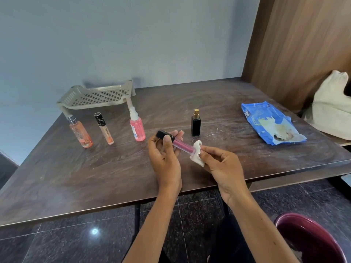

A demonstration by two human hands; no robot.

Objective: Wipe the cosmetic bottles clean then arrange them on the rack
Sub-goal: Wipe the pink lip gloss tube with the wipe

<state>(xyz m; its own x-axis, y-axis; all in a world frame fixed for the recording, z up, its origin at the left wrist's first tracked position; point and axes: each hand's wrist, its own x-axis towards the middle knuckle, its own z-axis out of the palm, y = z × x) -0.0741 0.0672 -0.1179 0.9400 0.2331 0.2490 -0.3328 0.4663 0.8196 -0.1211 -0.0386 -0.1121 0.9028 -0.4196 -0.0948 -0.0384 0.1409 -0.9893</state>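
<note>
Clearly, nothing is yet placed on the rack (98,96). A pink tube (181,145) is held above the table (76,177) by the left hand (165,154), while a wipe (197,152) pinched in the right hand (220,164) is pressed on its end. Four bottles, judged still unwiped, are left standing.

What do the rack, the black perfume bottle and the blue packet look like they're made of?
The rack looks like matte beige plastic, moulded in one piece with a grid of holes. The black perfume bottle is glossy, probably glass or hard plastic, with a shiny gold, metal-looking sprayer. The blue packet seems to be thin plastic film, crinkled and reflective.
</note>
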